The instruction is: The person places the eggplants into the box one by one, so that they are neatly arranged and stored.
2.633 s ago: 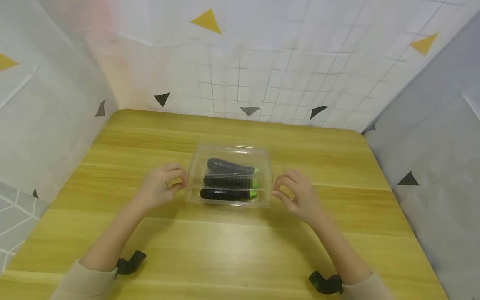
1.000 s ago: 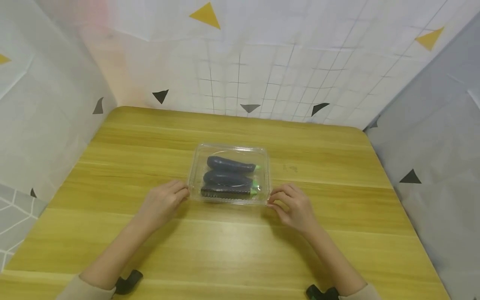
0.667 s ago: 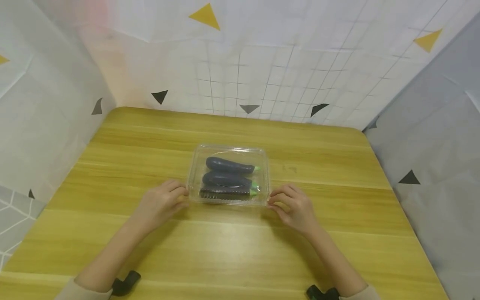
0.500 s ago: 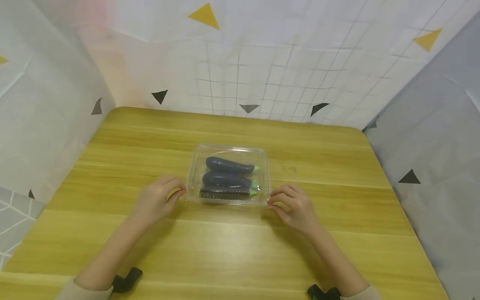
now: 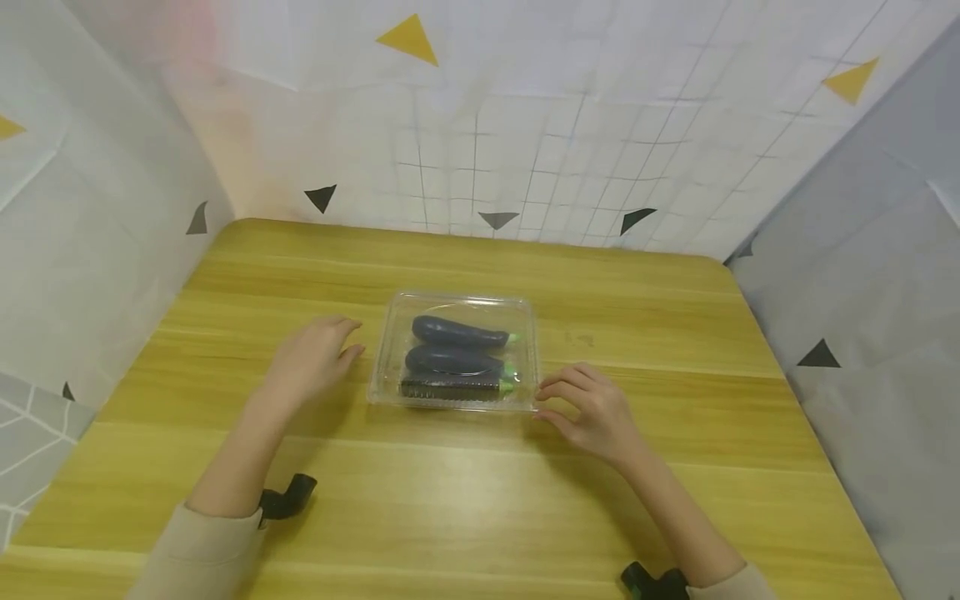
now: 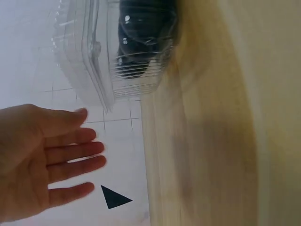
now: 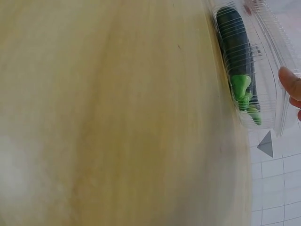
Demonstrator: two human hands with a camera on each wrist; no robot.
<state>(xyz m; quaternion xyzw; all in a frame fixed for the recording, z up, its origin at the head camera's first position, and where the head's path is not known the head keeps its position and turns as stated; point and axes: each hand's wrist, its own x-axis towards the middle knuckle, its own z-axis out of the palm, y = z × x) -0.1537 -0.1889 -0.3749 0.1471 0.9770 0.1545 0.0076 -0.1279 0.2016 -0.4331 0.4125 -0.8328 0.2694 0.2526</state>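
Observation:
A clear plastic clamshell box [image 5: 380, 350] sits on the wooden table, its lid lowered over three dark eggplants [image 5: 453, 360] with green stem ends. The eggplants lie side by side inside. My right hand [image 5: 596, 412] pinches the rim at the box's near right corner; in the right wrist view its thumb [image 7: 290, 84] lies on the rim. Off the left side of the box, my left hand [image 5: 311, 358] is held apart from it, fingers spread and nothing in them. The left wrist view shows that hand [image 6: 42, 160] below the two stacked rims.
The wooden table [image 5: 465, 517] reaches to white sheeted walls [image 5: 525, 150] at the back and sides, marked with triangles. A black wrist mount [image 5: 288, 497] is on the left forearm and another black mount [image 5: 652, 581] on the right.
The lid has come down over the eggplants. My left hand has let go of the near left corner and moved away, left and toward the back. My right hand has stayed at its corner since about a second ago.

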